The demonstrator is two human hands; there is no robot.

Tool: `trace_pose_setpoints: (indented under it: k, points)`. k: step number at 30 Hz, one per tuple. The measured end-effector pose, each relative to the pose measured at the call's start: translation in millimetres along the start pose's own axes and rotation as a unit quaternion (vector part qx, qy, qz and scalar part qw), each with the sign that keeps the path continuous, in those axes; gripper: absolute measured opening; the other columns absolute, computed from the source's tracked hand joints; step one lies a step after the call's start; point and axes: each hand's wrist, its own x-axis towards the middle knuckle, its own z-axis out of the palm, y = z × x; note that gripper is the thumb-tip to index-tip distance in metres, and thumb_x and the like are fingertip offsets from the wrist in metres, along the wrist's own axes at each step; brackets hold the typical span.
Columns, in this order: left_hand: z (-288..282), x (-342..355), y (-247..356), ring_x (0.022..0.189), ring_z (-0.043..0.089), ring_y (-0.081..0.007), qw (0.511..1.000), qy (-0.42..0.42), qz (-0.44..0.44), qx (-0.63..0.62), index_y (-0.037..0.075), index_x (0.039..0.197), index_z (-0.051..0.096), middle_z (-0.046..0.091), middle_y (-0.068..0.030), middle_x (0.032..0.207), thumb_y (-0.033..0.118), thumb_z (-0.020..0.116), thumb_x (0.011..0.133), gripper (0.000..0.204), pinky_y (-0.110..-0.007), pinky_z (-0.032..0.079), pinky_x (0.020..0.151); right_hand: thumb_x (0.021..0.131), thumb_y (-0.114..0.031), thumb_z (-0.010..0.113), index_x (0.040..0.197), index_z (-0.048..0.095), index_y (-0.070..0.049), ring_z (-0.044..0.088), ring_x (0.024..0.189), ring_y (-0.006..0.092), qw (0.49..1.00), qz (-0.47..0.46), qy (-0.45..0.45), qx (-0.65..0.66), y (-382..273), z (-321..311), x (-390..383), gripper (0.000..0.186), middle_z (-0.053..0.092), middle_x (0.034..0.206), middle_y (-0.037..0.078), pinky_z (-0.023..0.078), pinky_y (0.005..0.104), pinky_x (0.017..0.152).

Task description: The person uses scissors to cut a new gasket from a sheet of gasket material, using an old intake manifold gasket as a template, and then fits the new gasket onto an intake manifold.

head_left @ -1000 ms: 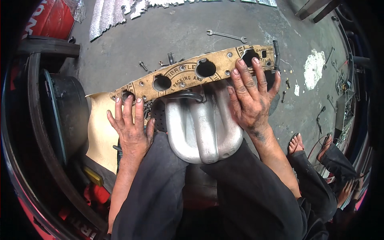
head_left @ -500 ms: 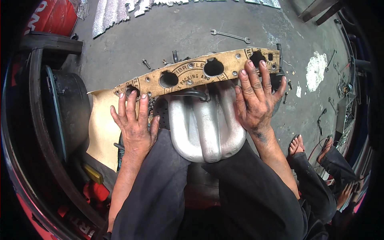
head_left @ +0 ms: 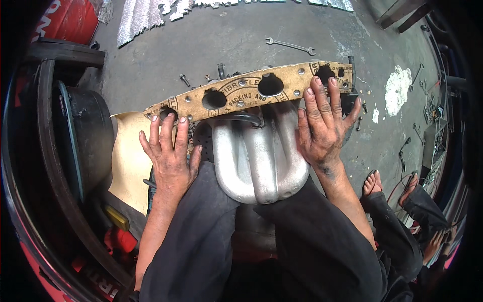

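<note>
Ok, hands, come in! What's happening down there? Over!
Left hand on left end of tan holed sheet, right hand on right end. Sheet lies across far end of silver manifold. Wrench on floor beyond, apart from sheet.

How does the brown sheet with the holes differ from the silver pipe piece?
The brown sheet is thin and flat, while the silver pipe piece has thick, rounded tubes. The brown sheet carries dark print; the silver pipe piece is shiny grey. The brown sheet stretches crosswise, with fingers of the left hand and right hand on it; the silver pipe piece curves between the knees.
</note>
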Motion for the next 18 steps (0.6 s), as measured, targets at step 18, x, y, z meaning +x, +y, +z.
trace_pose_setpoints:
  k: [18]
  points:
    - [2, 2, -11, 0.142, 0.03, -0.0368, 0.999, 0.044, 0.027, 0.014, 0.018, 0.147, 0.041, 0.042, -0.0121, 0.146, 0.014, 0.076, 0.079, 0.076, -0.062, 0.015, 0.115, 0.083, -0.023, 0.073, 0.128, 0.066, -0.022, 0.039, 0.136, 0.0279, 0.998, 0.038, 0.049, 0.0, -3, 3, -3, 0.045, 0.052, 0.145, 0.004, 0.015, 0.0561, 0.113]
